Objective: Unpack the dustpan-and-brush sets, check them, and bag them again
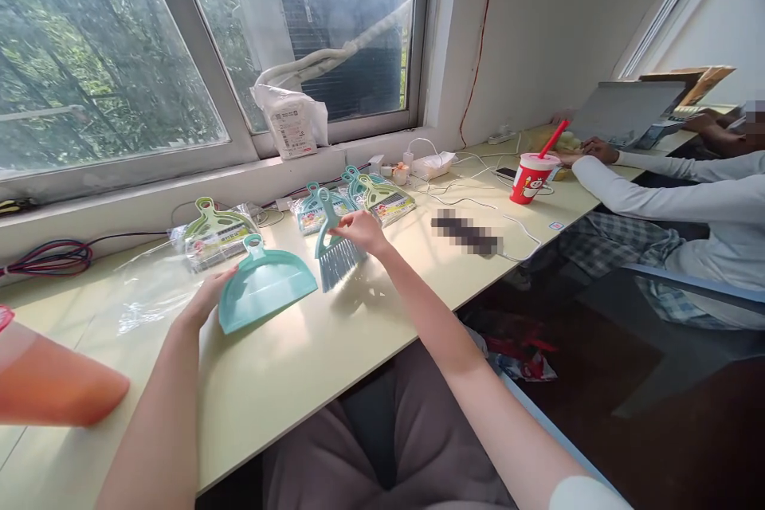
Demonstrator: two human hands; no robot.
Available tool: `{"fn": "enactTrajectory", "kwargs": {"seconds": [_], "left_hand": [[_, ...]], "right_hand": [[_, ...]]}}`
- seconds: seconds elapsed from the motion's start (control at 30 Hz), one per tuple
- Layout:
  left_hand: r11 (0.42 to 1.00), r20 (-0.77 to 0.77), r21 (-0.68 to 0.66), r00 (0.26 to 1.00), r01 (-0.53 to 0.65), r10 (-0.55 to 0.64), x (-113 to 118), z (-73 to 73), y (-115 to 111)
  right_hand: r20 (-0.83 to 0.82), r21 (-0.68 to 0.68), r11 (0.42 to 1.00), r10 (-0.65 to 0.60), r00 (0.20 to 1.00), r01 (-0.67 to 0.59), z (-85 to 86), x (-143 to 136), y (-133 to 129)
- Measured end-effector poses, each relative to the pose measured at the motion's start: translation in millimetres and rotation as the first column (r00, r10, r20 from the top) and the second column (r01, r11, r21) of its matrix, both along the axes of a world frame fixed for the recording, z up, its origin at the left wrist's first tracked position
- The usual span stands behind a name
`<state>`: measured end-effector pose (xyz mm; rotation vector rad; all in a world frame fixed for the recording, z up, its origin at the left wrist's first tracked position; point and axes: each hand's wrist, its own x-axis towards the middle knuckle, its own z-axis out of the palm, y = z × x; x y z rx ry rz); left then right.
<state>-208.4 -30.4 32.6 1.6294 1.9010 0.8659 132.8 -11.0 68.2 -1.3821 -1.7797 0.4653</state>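
A teal dustpan (268, 284) is tilted over the desk, and my left hand (210, 296) grips its left edge, the fingers partly behind it. To its right, my right hand (361, 231) is closed on a small teal hand brush (327, 237), handle up and bristles down. The bristles hang near the desk top; whether they touch it I cannot tell. Behind the dustpan lies a wrapped green dustpan set (218, 235). More packaged sets, one teal (311, 211) and one green (386, 198), lie behind the brush.
Clear plastic wrapping (140, 295) lies left on the desk (287, 374). An orange drink cup (56, 374) stands at the near left. Farther right are a red cup (529, 179), white cables (508, 219) and a blurred dark object (466, 233). Another person's arm (651, 195) rests on the desk.
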Motion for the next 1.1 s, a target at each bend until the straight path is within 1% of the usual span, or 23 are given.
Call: {"fn": "enactTrajectory", "kwargs": {"seconds": [0.07, 0.1, 0.17, 0.2, 0.27, 0.3, 0.37, 0.43, 0.5, 0.6, 0.67, 0.73, 0.8, 0.87, 0.93, 1.03, 1.1], "left_hand": [[0.997, 0.112, -0.066, 0.993, 0.051, -0.043, 0, -2.5, 5], [0.995, 0.125, -0.074, 0.991, 0.061, -0.051, -1, -3.8, 7], [0.998, 0.062, -0.037, 0.997, 0.048, -0.046, -2, -6.8, 10], [0.999, 0.023, -0.013, 0.999, 0.044, -0.044, -2, -8.4, 10], [0.998, -0.034, 0.044, 0.998, 0.051, -0.049, -2, -11.6, 10], [0.996, -0.053, 0.07, 0.997, 0.056, -0.052, -1, -12.9, 9], [0.992, -0.079, 0.108, 0.995, 0.065, -0.057, 0, -15.0, 8], [0.99, -0.098, 0.124, 0.994, 0.067, -0.055, 1, -16.2, 7], [0.988, -0.122, 0.136, 0.991, 0.068, -0.051, 1, -17.0, 7], [0.981, -0.16, 0.169, 0.985, 0.092, -0.065, 1, -17.8, 7], [0.973, -0.195, 0.192, 0.977, 0.125, -0.087, 1, -17.4, 6], [0.968, -0.261, 0.2, 0.961, 0.151, -0.096, 3, -15.8, 4], [0.968, -0.344, 0.191, 0.935, 0.161, -0.087, 5, -13.7, 2], [0.971, -0.39, 0.177, 0.917, 0.163, -0.083, 8, -12.6, 1], [0.97, -0.372, 0.174, 0.923, 0.172, -0.097, 11, -13.2, 1], [0.966, -0.299, 0.17, 0.944, 0.196, -0.139, 15, -16.1, 3], [0.967, -0.257, 0.162, 0.954, 0.197, -0.152, 17, -17.8, 5]], "right_hand": [[0.141, -0.001, 0.995, -0.103, 0.985, 0.105, 0.7, -2, -4], [0.189, 0.029, 0.988, -0.154, 0.97, 0.152, 1.3, -5, -7], [0.24, 0.112, 0.973, -0.223, 0.945, 0.201, 3.6, -10, -15], [0.249, 0.15, 0.969, -0.228, 0.941, 0.195, 5.5, -12, -19], [0.258, 0.199, 0.971, -0.182, 0.949, 0.132, 9.6, -13, -26], [0.267, 0.205, 0.976, -0.129, 0.955, 0.075, 11.3, -13, -28], [0.305, 0.168, 0.984, 0.003, 0.952, -0.057, 12.1, -13, -30], [0.361, 0.096, 0.986, 0.096, 0.928, -0.14, 8.4, -16, -29], [0.433, 0.037, 0.99, 0.107, 0.895, -0.136, 0.8, -22, -27], [0.544, -0.029, 0.997, 0.079, 0.835, -0.075, -13.1, -30, -23], [0.581, -0.07, 0.997, 0.077, 0.81, -0.045, -21.2, -32, -19], [0.578, -0.076, 0.997, 0.064, 0.814, -0.025, -27.5, -31, -15], [0.55, -0.059, 0.998, 0.05, 0.834, -0.02, -32.3, -27, -10], [0.512, -0.059, 0.998, 0.033, 0.859, -0.004, -35.9, -23, -5], [0.474, -0.124, 0.992, 0.043, 0.88, 0.018, -38.8, -20, -1], [0.414, -0.248, 0.968, 0.079, 0.907, 0.029, -41.8, -17, 4], [0.366, -0.278, 0.96, 0.086, 0.927, 0.021, -43.1, -16, 6]]}}
